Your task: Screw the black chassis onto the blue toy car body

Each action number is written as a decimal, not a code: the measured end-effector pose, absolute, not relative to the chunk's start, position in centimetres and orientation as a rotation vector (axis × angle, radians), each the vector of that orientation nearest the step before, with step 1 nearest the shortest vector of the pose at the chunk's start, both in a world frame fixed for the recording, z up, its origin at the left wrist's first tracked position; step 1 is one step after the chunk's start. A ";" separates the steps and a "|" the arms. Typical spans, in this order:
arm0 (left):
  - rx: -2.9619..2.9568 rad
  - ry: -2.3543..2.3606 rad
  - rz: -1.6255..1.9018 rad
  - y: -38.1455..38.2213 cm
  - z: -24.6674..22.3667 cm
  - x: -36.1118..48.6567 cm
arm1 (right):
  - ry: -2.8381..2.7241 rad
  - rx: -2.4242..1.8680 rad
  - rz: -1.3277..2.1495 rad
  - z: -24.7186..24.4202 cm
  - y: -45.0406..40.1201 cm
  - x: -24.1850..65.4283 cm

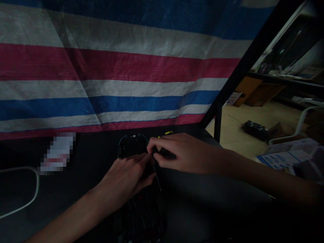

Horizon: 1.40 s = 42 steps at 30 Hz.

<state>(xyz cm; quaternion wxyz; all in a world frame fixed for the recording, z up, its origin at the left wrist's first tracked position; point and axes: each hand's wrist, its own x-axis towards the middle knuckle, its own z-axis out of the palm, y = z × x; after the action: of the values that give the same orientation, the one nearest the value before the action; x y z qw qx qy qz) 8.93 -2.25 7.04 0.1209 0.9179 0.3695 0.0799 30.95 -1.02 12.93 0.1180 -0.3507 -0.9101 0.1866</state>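
A black device with thin blue edge lines lies on the dark table. My left hand rests at its near side, fingers closed together; what they hold, if anything, is hidden in shadow. My right hand is closed round a dark handle-like object, just right of my left fingertips and touching or almost touching them. A thin metallic rod points down toward the front from between the hands. Below them sits a larger black object with a small red spot, its shape hard to make out.
Behind the table hangs a striped sheet on a black frame. A white cable curves at the left near a blurred packet. A yellow item lies at the back edge. Boxes stand on the right.
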 end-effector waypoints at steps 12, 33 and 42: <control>2.645 1.086 0.220 -2.4 7.5 8.9 | -2.723 -1.076 0.433 12.9 -0.9 31.3; 2.660 1.073 0.213 -2.1 6.8 8.8 | -2.665 -0.794 0.534 12.8 -0.8 32.3; 2.698 1.058 0.261 -2.2 6.6 8.7 | -2.577 -0.796 0.627 11.8 -1.3 30.9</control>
<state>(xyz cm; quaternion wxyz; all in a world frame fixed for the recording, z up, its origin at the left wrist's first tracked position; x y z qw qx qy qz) 8.72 -2.18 6.64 0.1155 0.9211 0.3610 0.0891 30.86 -1.34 11.77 0.1852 -0.2823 -0.9146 0.2224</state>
